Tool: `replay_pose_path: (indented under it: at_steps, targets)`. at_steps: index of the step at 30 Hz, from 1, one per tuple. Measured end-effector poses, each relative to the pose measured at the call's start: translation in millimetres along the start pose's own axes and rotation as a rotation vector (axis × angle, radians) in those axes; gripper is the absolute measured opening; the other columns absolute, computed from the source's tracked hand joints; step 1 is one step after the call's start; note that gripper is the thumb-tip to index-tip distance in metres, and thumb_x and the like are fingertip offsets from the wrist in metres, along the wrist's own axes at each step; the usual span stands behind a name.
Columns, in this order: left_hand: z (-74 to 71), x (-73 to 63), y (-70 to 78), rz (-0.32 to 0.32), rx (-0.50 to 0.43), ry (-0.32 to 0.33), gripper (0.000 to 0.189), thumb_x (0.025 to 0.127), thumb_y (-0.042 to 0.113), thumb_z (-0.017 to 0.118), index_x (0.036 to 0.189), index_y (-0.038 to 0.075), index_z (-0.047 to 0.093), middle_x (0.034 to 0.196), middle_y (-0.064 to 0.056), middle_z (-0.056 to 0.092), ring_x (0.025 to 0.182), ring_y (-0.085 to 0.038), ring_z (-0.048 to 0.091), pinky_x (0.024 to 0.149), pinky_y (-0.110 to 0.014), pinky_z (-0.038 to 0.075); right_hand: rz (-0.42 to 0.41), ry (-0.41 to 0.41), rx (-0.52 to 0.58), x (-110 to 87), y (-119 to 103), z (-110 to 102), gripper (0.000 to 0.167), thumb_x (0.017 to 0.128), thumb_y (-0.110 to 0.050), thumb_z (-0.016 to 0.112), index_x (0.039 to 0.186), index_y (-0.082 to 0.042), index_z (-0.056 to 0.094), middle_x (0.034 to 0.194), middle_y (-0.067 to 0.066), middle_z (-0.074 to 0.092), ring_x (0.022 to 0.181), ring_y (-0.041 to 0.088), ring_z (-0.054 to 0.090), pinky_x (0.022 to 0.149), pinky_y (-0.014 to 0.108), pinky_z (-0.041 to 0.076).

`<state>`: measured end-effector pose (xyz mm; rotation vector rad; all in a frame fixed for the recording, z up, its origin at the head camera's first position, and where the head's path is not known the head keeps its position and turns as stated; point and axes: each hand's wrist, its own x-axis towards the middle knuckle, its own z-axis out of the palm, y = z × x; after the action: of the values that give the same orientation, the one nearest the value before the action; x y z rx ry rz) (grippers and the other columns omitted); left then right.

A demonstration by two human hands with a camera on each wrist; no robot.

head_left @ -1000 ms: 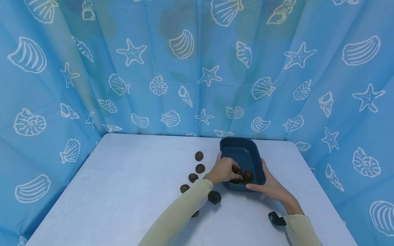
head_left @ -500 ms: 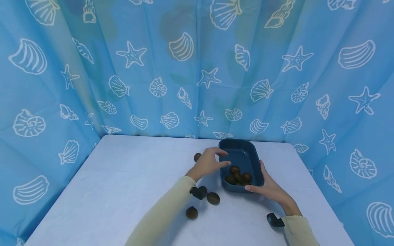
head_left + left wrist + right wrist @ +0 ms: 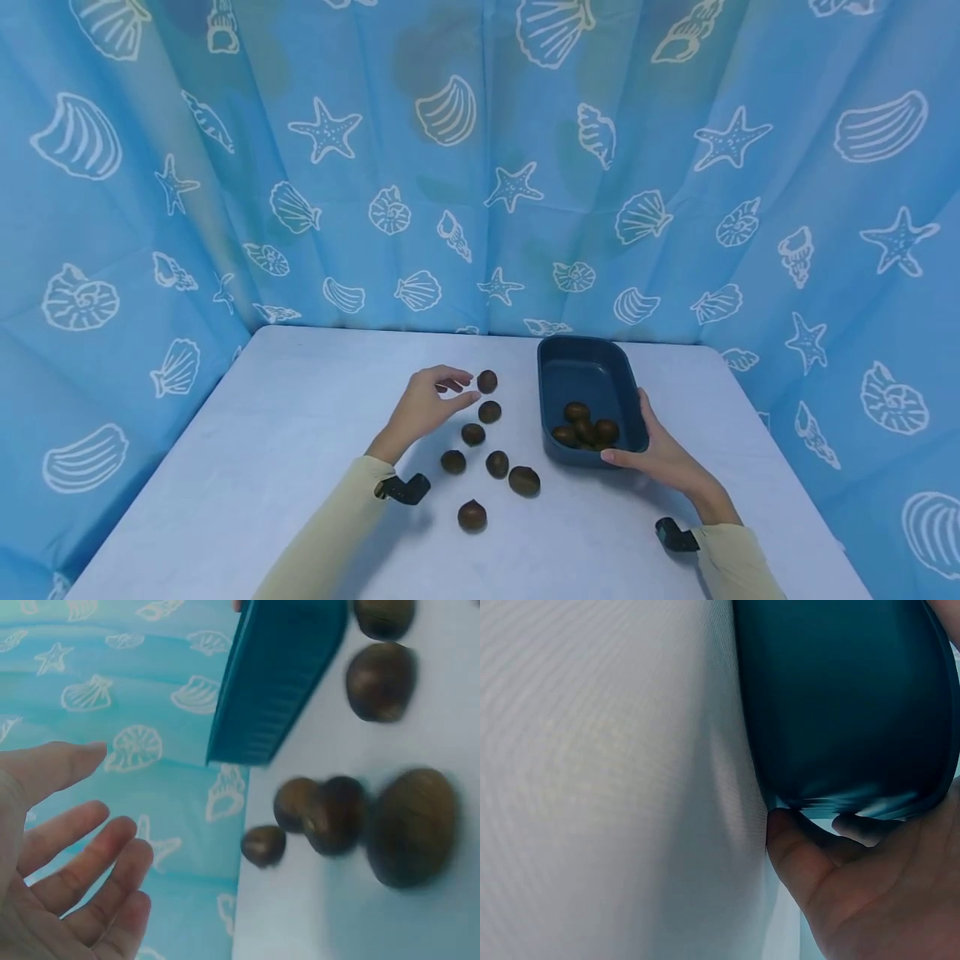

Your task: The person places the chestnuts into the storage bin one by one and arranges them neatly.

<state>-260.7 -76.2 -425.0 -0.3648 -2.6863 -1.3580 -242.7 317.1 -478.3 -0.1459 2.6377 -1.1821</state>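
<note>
My left hand hovers over the table with its fingers loosely bent and nothing in them. Closest to its fingertips is a chestnut, the farthest of several brown chestnuts scattered down the middle; a large chestnut also shows in the left wrist view. With thumb and fingers, my right hand holds the near right corner of a dark blue rectangular container. Inside, a small heap of chestnuts lies at the container's near end. In the right wrist view, fingers touch the container's outer wall.
A white-covered table carries everything. Behind it and at both sides hangs a blue curtain with a shell and starfish print. A small black camera sits on the left wrist, another camera on the right.
My left hand has come out of the container and moved left past the loose chestnuts, its fingers now free. The chestnut heap is uncovered. My right hand stays on the container.
</note>
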Motion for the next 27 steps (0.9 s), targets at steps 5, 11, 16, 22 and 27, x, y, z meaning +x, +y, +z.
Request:
replay_pose_path:
  at_steps: [5, 11, 16, 22, 27]
  targets:
    - [-9.2, -20.6, -15.5, -0.037, 0.007, 0.021, 0.032, 0.089, 0.030, 0.082, 0.117, 0.014, 0.076, 0.113, -0.003, 0.076, 0.106, -0.020, 0.070, 0.100, -0.043, 0.057, 0.000, -0.007, -0.009, 0.5, 0, -1, 0.132, 0.086, -0.050, 0.078, 0.161, -0.022, -0.028, 0.173, 0.025, -0.010, 0.156, 0.058, 0.002, 0.116, 0.081, 0.016]
    - [-9.6, -34.4, -31.4, -0.082, 0.005, 0.026, 0.033, 0.089, 0.026, 0.082, 0.117, 0.009, 0.076, 0.109, -0.004, 0.078, 0.102, -0.019, 0.072, 0.097, -0.043, 0.059, -0.058, -0.020, -0.036, 0.5, -2, -7, 0.133, 0.085, -0.047, 0.080, 0.162, -0.015, -0.024, 0.172, 0.027, -0.006, 0.156, 0.058, 0.007, 0.115, 0.081, 0.020]
    - [-7.2, -40.7, -37.6, -0.089, -0.022, 0.013, 0.033, 0.088, 0.025, 0.083, 0.115, 0.007, 0.076, 0.106, -0.006, 0.078, 0.098, -0.019, 0.072, 0.094, -0.042, 0.060, -0.171, -0.025, -0.032, 5.1, -8, -14, 0.134, 0.082, -0.039, 0.084, 0.162, -0.007, -0.019, 0.171, 0.030, -0.001, 0.153, 0.056, 0.014, 0.113, 0.081, 0.025]
    - [-3.9, -50.2, -42.6, -0.107, -0.003, -0.010, 0.032, 0.088, 0.025, 0.083, 0.114, 0.008, 0.076, 0.105, -0.005, 0.078, 0.094, -0.017, 0.072, 0.089, -0.040, 0.061, -0.209, -0.050, -0.018, 8.0, -7, -15, 0.137, 0.082, -0.035, 0.085, 0.161, -0.007, -0.024, 0.170, 0.031, -0.005, 0.152, 0.057, 0.012, 0.112, 0.082, 0.025]
    - [-4.8, -59.6, -47.2, -0.126, 0.013, -0.025, 0.032, 0.086, 0.024, 0.083, 0.112, 0.007, 0.077, 0.105, -0.006, 0.077, 0.092, -0.018, 0.072, 0.085, -0.038, 0.061, -0.213, -0.067, -0.004, 8.8, -5, -12, 0.136, 0.083, -0.034, 0.083, 0.161, -0.009, -0.025, 0.170, 0.030, -0.009, 0.153, 0.057, 0.010, 0.112, 0.083, 0.022]
